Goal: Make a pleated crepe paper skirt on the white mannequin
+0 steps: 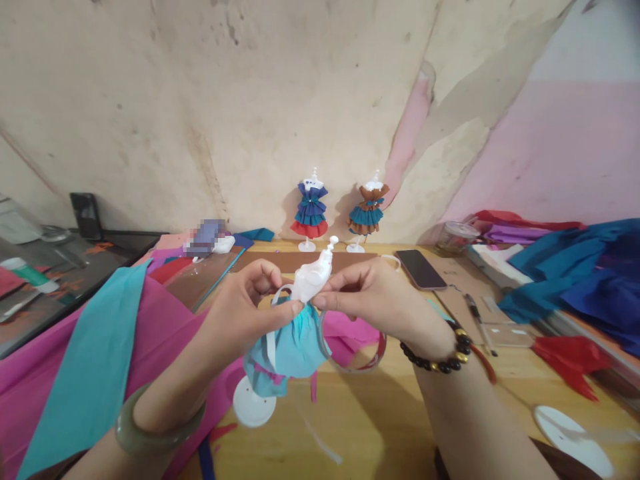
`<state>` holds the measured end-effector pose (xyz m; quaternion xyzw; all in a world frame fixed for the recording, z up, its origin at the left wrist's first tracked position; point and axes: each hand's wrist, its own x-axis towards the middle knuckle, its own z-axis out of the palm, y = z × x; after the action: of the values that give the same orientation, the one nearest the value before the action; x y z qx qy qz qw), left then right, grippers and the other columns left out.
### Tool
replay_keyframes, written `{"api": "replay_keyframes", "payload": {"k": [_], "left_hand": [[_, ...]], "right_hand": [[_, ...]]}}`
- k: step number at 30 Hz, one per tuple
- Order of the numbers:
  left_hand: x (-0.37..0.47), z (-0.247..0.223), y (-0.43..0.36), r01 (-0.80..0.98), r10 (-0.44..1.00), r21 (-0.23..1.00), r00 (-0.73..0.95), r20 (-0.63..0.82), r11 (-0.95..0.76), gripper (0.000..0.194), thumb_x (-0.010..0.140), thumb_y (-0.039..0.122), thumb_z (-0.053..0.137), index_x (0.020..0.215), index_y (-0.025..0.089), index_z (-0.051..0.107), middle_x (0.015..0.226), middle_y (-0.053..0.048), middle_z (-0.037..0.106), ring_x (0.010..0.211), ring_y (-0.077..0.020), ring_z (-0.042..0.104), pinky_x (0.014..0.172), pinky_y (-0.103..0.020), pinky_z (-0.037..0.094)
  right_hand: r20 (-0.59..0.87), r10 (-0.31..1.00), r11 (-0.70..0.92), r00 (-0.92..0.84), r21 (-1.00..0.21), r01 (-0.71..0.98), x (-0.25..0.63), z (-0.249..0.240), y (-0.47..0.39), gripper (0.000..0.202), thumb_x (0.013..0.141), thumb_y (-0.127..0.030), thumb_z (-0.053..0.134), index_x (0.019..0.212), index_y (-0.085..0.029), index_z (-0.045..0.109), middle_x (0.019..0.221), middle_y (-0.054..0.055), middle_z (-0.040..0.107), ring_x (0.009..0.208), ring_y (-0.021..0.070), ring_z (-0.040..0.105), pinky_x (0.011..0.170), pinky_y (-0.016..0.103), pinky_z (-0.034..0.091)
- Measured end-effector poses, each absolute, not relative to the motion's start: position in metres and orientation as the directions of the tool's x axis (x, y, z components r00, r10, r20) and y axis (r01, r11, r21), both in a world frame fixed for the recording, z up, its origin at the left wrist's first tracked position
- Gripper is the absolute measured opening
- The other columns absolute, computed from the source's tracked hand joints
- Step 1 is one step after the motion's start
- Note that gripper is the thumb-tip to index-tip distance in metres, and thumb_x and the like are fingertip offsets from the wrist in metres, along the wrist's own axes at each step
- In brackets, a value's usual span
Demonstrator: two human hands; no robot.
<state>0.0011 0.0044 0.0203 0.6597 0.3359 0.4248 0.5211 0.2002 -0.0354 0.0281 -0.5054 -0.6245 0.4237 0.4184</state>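
Observation:
A small white dress-form mannequin [311,279] tilts to the right between my hands in the middle of the view. Around its lower part sits a gathered turquoise skirt [293,350], with a bit of pink showing at the hem. My left hand [253,300] is closed, thumb and fingers pinching the skirt's waist from the left. From the right, my right hand [367,287] pinches the same waist, fingertips close to the left thumb. A thin pale ribbon-like strip [357,368] loops out on both sides of the waist. Below hangs the mannequin's round white base [254,403].
Two dressed mannequins, one blue and red [311,210], one brown and teal [367,213], stand by the wall. A phone [420,269], a pen [479,323] and blue crepe sheets [560,273] lie right. Pink sheets [165,327] and a turquoise strip [95,367] spread left.

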Motion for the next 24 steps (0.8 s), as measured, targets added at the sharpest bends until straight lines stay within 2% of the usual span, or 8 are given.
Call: {"api": "replay_keyframes", "payload": {"k": [4, 12, 20, 24], "left_hand": [[0.001, 0.021, 0.005, 0.008, 0.889, 0.972, 0.407, 0.210, -0.233, 0.029, 0.061, 0.020, 0.076, 0.072, 0.022, 0.049, 0.075, 0.002, 0.071, 0.067, -0.0147, 0.067, 0.048, -0.020, 0.046], [-0.001, 0.022, 0.003, -0.034, 0.873, 0.981, 0.451, 0.186, -0.191, 0.029, 0.064, 0.017, 0.077, 0.073, 0.020, 0.050, 0.069, 0.006, 0.063, 0.057, -0.0078, 0.058, 0.047, -0.016, 0.043], [-0.005, 0.020, 0.008, -0.015, 0.833, 0.991, 0.539, 0.120, -0.133, 0.034, 0.063, 0.019, 0.081, 0.076, 0.021, 0.049, 0.074, 0.004, 0.063, 0.060, -0.0098, 0.058, 0.052, -0.019, 0.045], [-0.007, 0.016, 0.011, 0.003, 0.817, 0.995, 0.571, 0.079, -0.099, 0.031, 0.071, 0.026, 0.078, 0.086, 0.022, 0.052, 0.075, 0.003, 0.065, 0.059, -0.0105, 0.058, 0.053, -0.021, 0.045]], "right_hand": [[0.065, 0.984, 0.106, -0.165, -0.962, 0.251, 0.202, 0.027, -0.033, 0.017, 0.073, -0.035, 0.079, 0.073, -0.019, 0.078, 0.065, -0.001, 0.072, 0.050, 0.0070, 0.052, 0.045, 0.020, 0.040], [0.005, 0.977, 0.046, -0.212, -0.980, 0.191, 0.202, 0.031, -0.032, 0.018, 0.070, -0.032, 0.082, 0.072, -0.016, 0.074, 0.063, -0.003, 0.068, 0.049, 0.0051, 0.050, 0.044, 0.018, 0.036], [0.012, 0.978, 0.067, -0.209, -0.964, 0.256, 0.203, 0.037, -0.036, 0.018, 0.066, -0.030, 0.085, 0.070, -0.016, 0.074, 0.058, -0.006, 0.063, 0.049, 0.0051, 0.048, 0.047, 0.020, 0.037], [0.040, 0.982, 0.086, -0.183, -0.964, 0.251, 0.205, 0.034, -0.034, 0.020, 0.067, -0.031, 0.085, 0.066, -0.017, 0.071, 0.058, -0.006, 0.063, 0.048, 0.0047, 0.048, 0.048, 0.019, 0.037]]}}
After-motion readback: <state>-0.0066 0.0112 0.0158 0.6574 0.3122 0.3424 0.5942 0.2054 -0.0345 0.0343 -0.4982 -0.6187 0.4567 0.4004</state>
